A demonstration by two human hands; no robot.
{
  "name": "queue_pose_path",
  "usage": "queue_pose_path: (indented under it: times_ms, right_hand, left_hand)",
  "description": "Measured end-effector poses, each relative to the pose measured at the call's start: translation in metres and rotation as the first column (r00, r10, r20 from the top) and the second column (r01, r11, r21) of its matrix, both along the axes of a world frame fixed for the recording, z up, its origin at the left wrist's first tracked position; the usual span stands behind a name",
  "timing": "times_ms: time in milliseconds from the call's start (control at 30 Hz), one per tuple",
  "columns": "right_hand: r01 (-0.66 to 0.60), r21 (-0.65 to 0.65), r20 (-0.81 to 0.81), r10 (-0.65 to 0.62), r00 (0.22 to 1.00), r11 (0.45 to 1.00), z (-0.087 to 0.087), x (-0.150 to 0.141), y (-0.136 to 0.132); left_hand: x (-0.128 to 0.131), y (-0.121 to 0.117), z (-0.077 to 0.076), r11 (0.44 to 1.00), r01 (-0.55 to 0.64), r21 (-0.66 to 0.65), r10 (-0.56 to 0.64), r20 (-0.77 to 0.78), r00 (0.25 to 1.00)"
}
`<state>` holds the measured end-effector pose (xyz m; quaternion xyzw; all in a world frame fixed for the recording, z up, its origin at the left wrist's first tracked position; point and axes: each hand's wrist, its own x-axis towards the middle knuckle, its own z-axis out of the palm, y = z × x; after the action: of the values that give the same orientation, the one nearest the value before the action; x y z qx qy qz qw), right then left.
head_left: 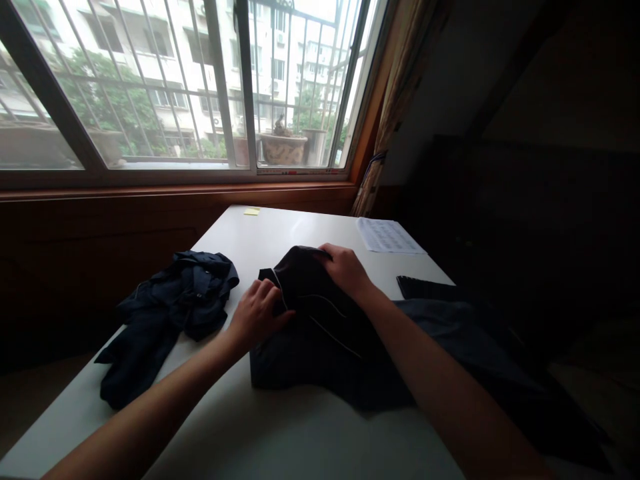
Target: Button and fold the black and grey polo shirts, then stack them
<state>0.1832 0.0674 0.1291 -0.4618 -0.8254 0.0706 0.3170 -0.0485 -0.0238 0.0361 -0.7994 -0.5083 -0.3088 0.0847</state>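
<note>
A dark garment with thin white piping [320, 333] lies partly folded in the middle of the white table [280, 427]. My left hand [257, 313] grips the garment's left edge, fingers curled around the cloth. My right hand [345, 268] presses on the garment's far top edge, fingers curled over the fold. More dark cloth spreads from the garment toward the right edge of the table.
A crumpled dark blue shirt [170, 313] lies on the table's left side. A printed paper sheet [387, 235] and a small yellow note [251, 211] lie at the far end. A flat dark object [425, 287] sits at the right. A barred window [190, 87] and a curtain [395, 107] are behind.
</note>
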Motion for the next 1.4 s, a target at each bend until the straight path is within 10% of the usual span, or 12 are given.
queue_pose_path:
  times_ms: [267, 767, 1200, 1400]
  right_hand:
    - [0.029, -0.023, 0.010, -0.028, 1.000, 0.999, 0.000, 0.003, 0.010]
    - [0.035, -0.020, 0.016, -0.034, 0.999, 0.999, 0.002, 0.002, 0.009]
    - [0.038, -0.026, 0.014, -0.037, 0.999, 0.999, 0.001, 0.003, 0.007]
    - [0.029, -0.018, 0.016, -0.028, 0.999, 0.999, 0.001, 0.005, 0.004]
  left_hand:
    - [-0.004, 0.000, -0.015, 0.949, -0.094, -0.302, 0.011, -0.266, 0.964]
    - [-0.043, 0.037, -0.024, 0.813, 0.241, -0.530, -0.121, 0.251, 0.960]
    - [-0.022, 0.018, -0.028, 0.901, 0.028, -0.434, -0.070, -0.081, 0.994]
    - [-0.023, 0.023, -0.019, 0.940, 0.054, -0.337, -0.035, 0.063, 0.997]
